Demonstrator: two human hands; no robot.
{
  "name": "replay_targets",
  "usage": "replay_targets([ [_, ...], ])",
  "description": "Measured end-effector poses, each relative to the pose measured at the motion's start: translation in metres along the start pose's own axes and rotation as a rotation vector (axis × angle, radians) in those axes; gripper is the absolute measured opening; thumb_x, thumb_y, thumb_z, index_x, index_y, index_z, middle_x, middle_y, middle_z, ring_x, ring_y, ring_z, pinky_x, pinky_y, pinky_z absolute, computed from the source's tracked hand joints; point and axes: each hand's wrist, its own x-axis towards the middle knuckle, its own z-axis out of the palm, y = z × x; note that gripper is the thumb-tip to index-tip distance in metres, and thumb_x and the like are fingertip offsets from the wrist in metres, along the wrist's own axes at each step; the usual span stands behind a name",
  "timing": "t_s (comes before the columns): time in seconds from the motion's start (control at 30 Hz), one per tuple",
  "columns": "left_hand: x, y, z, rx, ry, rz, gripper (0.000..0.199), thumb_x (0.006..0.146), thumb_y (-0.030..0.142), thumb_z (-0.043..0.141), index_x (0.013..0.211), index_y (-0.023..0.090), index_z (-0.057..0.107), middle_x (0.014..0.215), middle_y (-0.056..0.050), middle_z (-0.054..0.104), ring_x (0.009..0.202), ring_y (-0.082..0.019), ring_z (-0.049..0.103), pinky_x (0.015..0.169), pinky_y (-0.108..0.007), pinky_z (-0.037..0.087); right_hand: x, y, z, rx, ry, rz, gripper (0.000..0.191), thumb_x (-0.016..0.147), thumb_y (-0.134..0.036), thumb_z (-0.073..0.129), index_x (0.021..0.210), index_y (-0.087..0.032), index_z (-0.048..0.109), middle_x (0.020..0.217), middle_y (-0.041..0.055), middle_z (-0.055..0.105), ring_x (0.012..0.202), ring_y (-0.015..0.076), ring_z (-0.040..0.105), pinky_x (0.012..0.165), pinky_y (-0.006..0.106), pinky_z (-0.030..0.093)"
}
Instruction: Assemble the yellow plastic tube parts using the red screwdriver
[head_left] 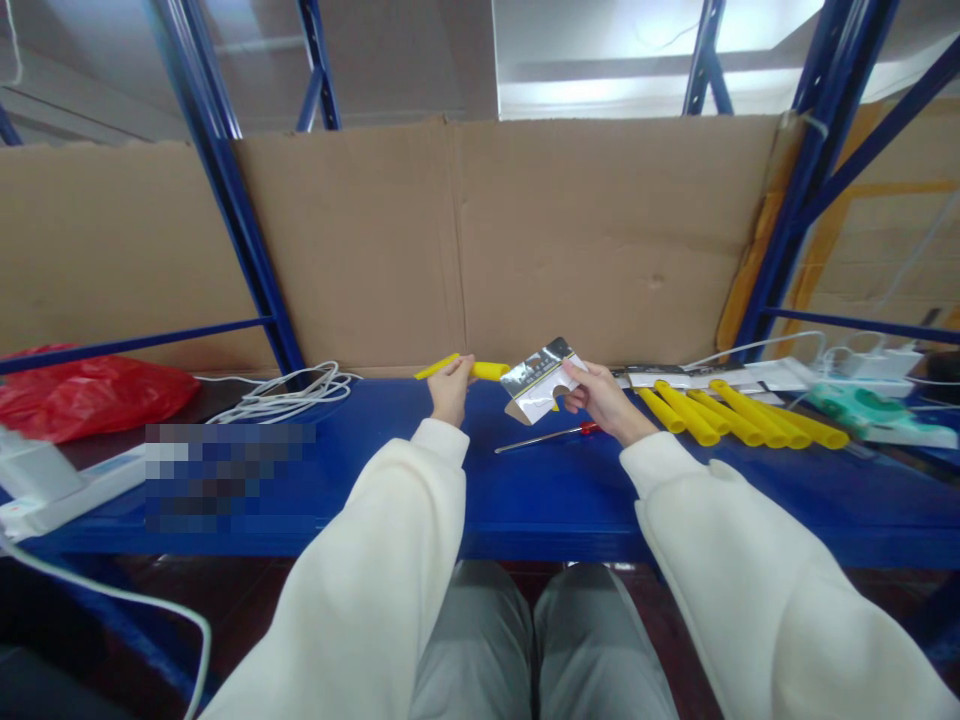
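The left hand (451,390) pinches a yellow tube (490,371) between its fingers near the surface's (536,505) far edge; the right hand (602,400) pinches a printed carton (537,393) likewise.

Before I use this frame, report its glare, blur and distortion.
Head view: bright glare washes the pale upper panel; print on the carton is too soft to read; pixelation masks a patch at left on the blue tabletop; the sleeves look stretched toward the lower edge.
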Motion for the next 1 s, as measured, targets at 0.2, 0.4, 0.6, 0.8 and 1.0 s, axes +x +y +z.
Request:
replay_targets([
  [0.2, 0.003, -0.003, -0.002, 0.062, -0.027, 0.006, 0.015, 0.064, 0.016, 0.072, 0.078, 0.015, 0.076, 0.061, 0.003, 0.064, 0.053, -0.009, 0.057, 0.050, -0.019, 0.042, 0.004, 0.001, -0.003, 0.006, 0.116, 0.016, 0.035, 0.071, -0.048, 0.076, 0.073, -0.020, 0.055, 0.056, -0.0015, 0.055, 0.046, 0.0126, 0.051, 0.038, 0.024, 0.039],
  [0.4, -0.001, -0.004, 0.002, 0.054, -0.049, -0.051, 0.028, 0.068, 0.015, 0.071, 0.095, 0.013, 0.078, 0.072, -0.002, 0.071, 0.064, -0.014, 0.065, 0.066, -0.027, 0.053, 0.010, 0.003, -0.009, 0.000, 0.238, 0.053, 0.021, 0.077, -0.032, 0.070, 0.079, -0.021, 0.052, 0.064, 0.0004, 0.062, 0.048, 0.0130, 0.058, 0.038, 0.022, 0.042],
  [0.6, -0.011, 0.005, 0.007, -0.012, -0.041, -0.133, 0.050, 0.077, 0.003, 0.066, 0.126, 0.011, 0.065, 0.075, -0.001, 0.070, 0.054, -0.009, 0.062, 0.059, -0.020, 0.051, 0.010, 0.002, -0.009, -0.126, 0.383, 0.136, 0.030, 0.082, -0.017, 0.062, 0.108, -0.024, 0.048, 0.070, -0.0026, 0.066, 0.046, 0.0104, 0.058, 0.039, 0.019, 0.044],
  [0.8, -0.014, 0.009, 0.009, -0.062, -0.061, -0.206, 0.060, 0.082, 0.008, 0.068, 0.140, 0.013, 0.050, 0.071, 0.000, 0.066, 0.052, -0.012, 0.065, 0.055, -0.023, 0.054, 0.013, 0.003, -0.014, -0.216, 0.510, 0.111, 0.048, 0.082, -0.018, 0.062, 0.126, -0.023, 0.043, 0.067, -0.0067, 0.063, 0.041, 0.0085, 0.053, 0.036, 0.017, 0.041],
  [1.0, -0.012, 0.008, 0.008, -0.087, -0.060, -0.216, 0.045, 0.084, 0.005, 0.060, 0.129, 0.010, 0.055, 0.067, 0.002, 0.061, 0.053, -0.013, 0.066, 0.057, -0.026, 0.058, 0.018, 0.007, -0.024, -0.271, 0.625, 0.021, 0.024, 0.076, -0.027, 0.072, 0.087, -0.020, 0.052, 0.057, -0.0088, 0.055, 0.036, 0.0061, 0.046, 0.031, 0.016, 0.034],
])
